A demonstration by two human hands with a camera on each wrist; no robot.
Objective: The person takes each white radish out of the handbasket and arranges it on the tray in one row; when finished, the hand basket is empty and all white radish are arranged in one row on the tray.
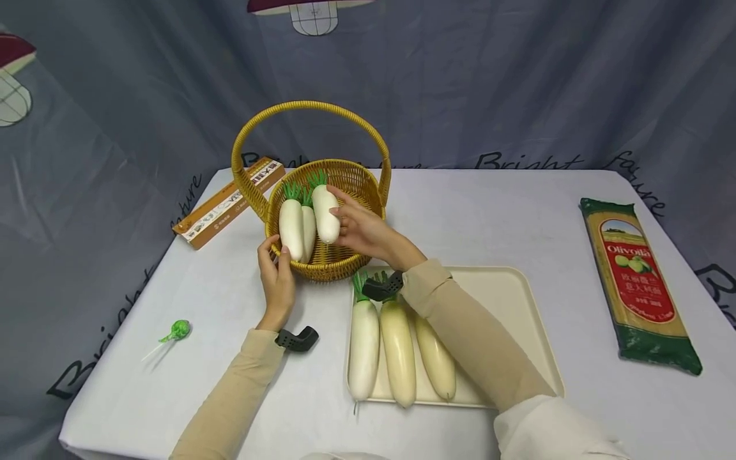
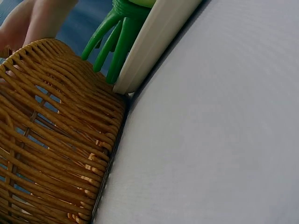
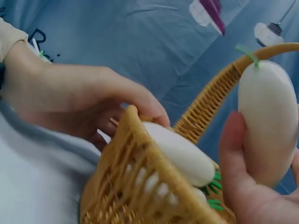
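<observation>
Over the wicker basket (image 1: 329, 273), my right hand (image 1: 368, 231) holds a white radish (image 1: 326, 214) with green leaf stubs, its thumb and fingers on either side. That radish (image 3: 268, 116) shows large in the right wrist view, tilted with its green top up. Two more white radishes, a nearer one (image 1: 291, 223) and a partly covered one (image 1: 309, 233), lean inside the basket's left part. My left hand (image 1: 278, 281) grips the basket's near-left rim. In the right wrist view, the left hand (image 3: 98, 93) curls over that rim beside a radish (image 3: 180, 151).
A cream tray (image 1: 500, 303) right of the basket bears three radishes, one white (image 1: 364, 351) and two yellowish; my right forearm crosses above it. A long carton (image 1: 230, 204) lies behind the basket, a green lollipop (image 1: 181, 329) at left, a pasta packet (image 1: 638, 281) at far right.
</observation>
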